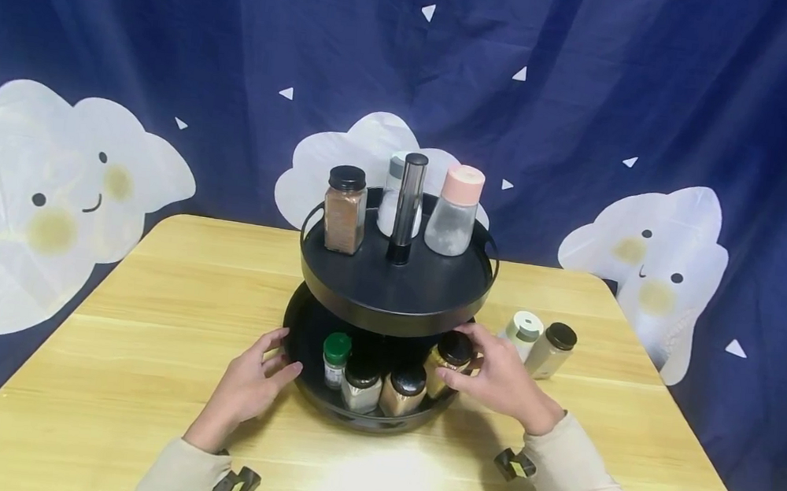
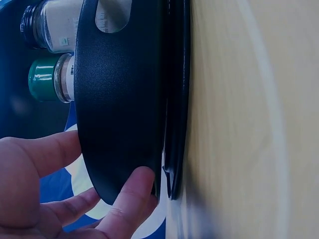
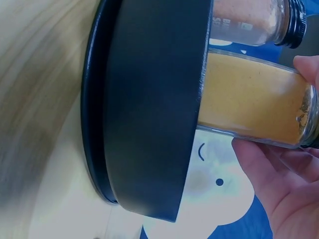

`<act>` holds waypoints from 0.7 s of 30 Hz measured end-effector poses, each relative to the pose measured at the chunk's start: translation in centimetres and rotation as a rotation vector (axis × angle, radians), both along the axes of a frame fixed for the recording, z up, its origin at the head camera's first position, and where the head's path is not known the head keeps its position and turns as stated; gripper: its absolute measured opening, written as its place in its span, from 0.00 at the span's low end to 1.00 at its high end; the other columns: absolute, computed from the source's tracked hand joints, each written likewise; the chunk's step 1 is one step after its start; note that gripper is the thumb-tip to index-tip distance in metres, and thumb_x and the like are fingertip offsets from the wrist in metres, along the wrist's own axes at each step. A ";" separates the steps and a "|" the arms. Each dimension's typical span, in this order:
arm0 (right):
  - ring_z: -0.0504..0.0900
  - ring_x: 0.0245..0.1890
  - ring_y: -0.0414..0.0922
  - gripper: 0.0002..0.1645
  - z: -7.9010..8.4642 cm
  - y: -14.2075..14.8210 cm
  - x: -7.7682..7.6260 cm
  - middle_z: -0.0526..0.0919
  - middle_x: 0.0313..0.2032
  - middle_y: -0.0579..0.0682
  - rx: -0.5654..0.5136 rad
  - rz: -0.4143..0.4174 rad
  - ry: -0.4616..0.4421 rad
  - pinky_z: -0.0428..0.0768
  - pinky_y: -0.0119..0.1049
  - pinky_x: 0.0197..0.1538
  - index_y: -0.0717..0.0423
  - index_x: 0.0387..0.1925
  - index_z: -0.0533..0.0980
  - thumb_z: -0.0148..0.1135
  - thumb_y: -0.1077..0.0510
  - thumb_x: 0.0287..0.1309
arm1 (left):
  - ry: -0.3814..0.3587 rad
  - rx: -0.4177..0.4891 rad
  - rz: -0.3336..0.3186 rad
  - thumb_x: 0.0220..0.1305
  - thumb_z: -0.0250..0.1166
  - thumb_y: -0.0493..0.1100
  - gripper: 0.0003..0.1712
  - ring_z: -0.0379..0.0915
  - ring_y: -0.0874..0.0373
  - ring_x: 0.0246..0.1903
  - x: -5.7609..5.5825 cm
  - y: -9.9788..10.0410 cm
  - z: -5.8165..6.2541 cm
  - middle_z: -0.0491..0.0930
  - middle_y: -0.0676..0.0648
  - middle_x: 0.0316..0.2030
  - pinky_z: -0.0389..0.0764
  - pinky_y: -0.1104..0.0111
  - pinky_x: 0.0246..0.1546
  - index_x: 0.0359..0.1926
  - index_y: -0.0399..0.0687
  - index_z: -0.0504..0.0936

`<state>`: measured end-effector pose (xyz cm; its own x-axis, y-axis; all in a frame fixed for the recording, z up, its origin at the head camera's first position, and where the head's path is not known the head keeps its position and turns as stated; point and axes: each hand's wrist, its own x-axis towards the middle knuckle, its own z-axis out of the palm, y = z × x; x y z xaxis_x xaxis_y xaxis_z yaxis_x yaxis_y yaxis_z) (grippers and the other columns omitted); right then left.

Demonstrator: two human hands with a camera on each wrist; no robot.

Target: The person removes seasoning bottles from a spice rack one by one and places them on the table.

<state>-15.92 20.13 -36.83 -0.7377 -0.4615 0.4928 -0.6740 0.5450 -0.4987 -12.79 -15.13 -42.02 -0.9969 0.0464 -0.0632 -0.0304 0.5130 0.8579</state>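
Note:
A black two-tier spice rack (image 1: pixel 377 418) stands on the table with a round tray on each level. My left hand (image 1: pixel 255 386) grips the left rim of its lower tray, a finger against the outer wall (image 2: pixel 119 124) in the left wrist view. At the right side of that tray, my right hand (image 1: pixel 502 374) holds a black-lidded glass spice jar (image 3: pixel 254 99) of yellow-orange powder near its lid. The jar's base is hidden behind the tray wall. Beside it stand two black-lidded jars (image 1: pixel 403 393) (image 1: pixel 361 387) and a green-capped jar (image 1: pixel 336 360).
On the upper tray (image 1: pixel 387 308) stand a brown-powder jar (image 1: pixel 345 213), a pink-capped shaker (image 1: pixel 454 212) and a grey-capped one (image 1: pixel 391 198), around a central post (image 1: pixel 408 207). Right of the rack, a pale-capped shaker (image 1: pixel 524 331) and a black-capped jar (image 1: pixel 551 351) are on the wooden table (image 1: pixel 142 348).

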 end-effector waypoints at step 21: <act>0.83 0.29 0.44 0.29 1.7 1.0 -0.2 0.84 0.31 0.55 -0.023 -0.047 0.042 0.84 0.29 0.25 0.65 0.43 0.73 0.76 0.60 0.38 | 0.007 -0.003 0.001 0.64 0.61 0.46 0.37 0.66 0.41 0.60 0.1 0.1 0.1 0.60 0.32 0.67 0.64 0.45 0.63 0.70 0.47 0.56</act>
<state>-16.08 21.14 -35.09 -0.7363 -0.4152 0.5343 -0.6690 0.5647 -0.4832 -12.64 -15.07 -41.90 -0.9974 0.0454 -0.0566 -0.0251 0.5153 0.8566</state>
